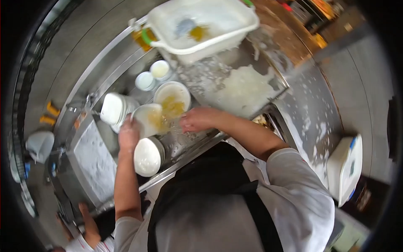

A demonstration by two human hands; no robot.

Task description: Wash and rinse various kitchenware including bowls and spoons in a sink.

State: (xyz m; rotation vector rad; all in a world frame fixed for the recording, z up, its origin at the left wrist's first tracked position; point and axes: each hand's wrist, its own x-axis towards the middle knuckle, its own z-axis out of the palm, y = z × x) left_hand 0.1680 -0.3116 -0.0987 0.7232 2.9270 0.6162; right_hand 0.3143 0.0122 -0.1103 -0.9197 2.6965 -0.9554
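My left hand [128, 134] grips the rim of a white bowl [145, 119], which is tilted and blurred, with a yellowish patch showing at its right side. To the right, my right hand [198, 119] is held with its fingers curled; whether anything is in them is hidden by blur. Just beyond both hands, a round white bowl [160, 89] has yellow matter in it. A stack of white bowls [146, 157] leans on its side near the sink's front edge. Behind my left hand lies a stack of squarish white dishes [112, 108].
Two stacks of small white cups [160, 69] stand farther back. A large white tub [201, 52] with green handles sits behind a foamy basin [248, 83]. At left is another water-filled basin [96, 160]. A co-worker's arm [89, 223] shows at lower left. A white bin [343, 170] stands at right.
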